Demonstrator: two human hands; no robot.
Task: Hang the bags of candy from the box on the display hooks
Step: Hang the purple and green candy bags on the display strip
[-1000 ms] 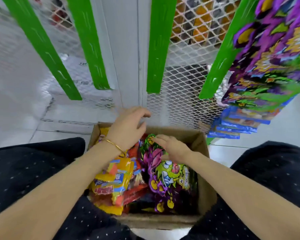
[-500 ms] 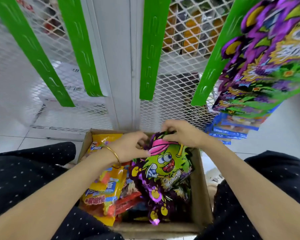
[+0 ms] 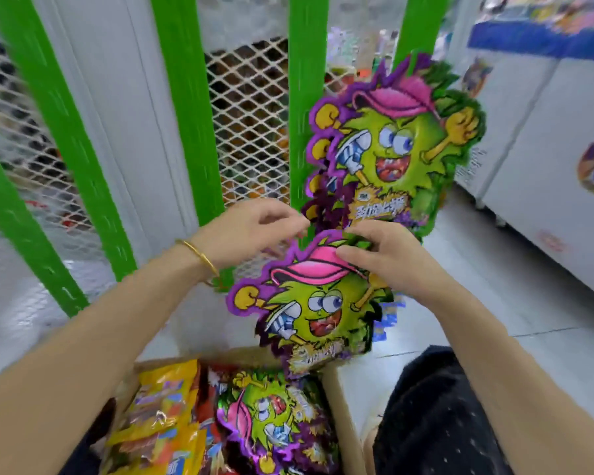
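Note:
A green-and-purple monster candy bag (image 3: 309, 310) is lifted above the cardboard box (image 3: 333, 385). My right hand (image 3: 388, 258) grips its top edge by the pink cap. My left hand (image 3: 251, 231), with a gold bangle on the wrist, pinches the bag's top from the left. Just above, a stack of the same monster bags (image 3: 391, 149) hangs on the green display strip (image 3: 297, 108). In the box lie another monster bag (image 3: 271, 419) and yellow candy bags (image 3: 162, 413). The hook itself is hidden.
More green display strips (image 3: 182, 108) stand against white mesh panels (image 3: 251, 125) to the left. A white freezer cabinet (image 3: 546, 159) stands at the right on the tiled floor. My dark dotted trouser legs (image 3: 436, 416) flank the box.
The monster bag has come up out of the box to just under the hanging stack. Both hands rose with it, and the view tilted up and to the right.

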